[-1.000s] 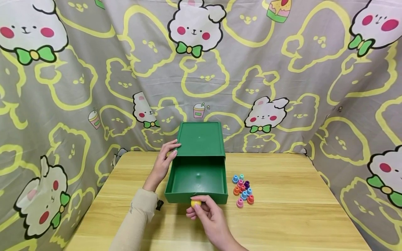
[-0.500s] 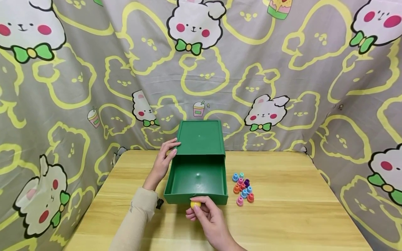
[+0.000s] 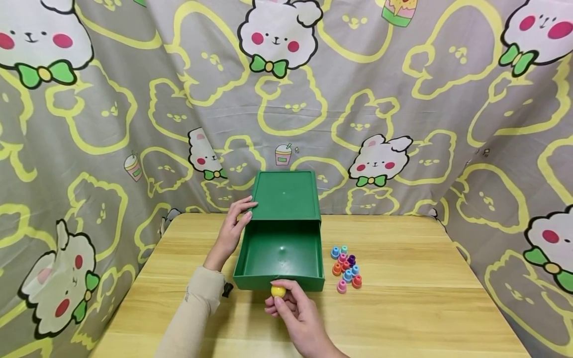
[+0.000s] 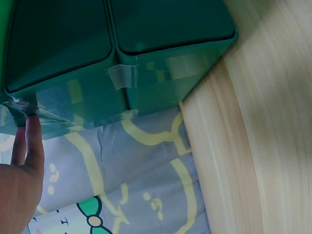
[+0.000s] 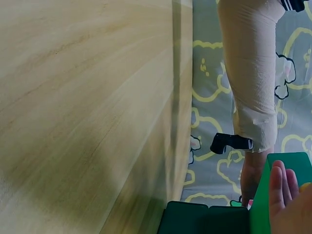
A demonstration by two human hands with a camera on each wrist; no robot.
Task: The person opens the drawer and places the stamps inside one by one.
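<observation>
The right hand (image 3: 299,312) pinches the yellow knob (image 3: 278,291) on the near wall of the extended drawer (image 3: 250,283); the left hand (image 3: 230,233), fingers outstretched, touches the green box (image 3: 286,196) on its left, likely bracing it; coloured pegs (image 3: 345,266) stand right on the bench (image 3: 412,298)

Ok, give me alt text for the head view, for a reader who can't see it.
A person's right hand pinches a round yellow knob at the front of an open green drawer, while the left hand rests against the left edge of its case. Small colourful pieces sit to the right on a wood-grain table, before a cartoon-print curtain.
</observation>
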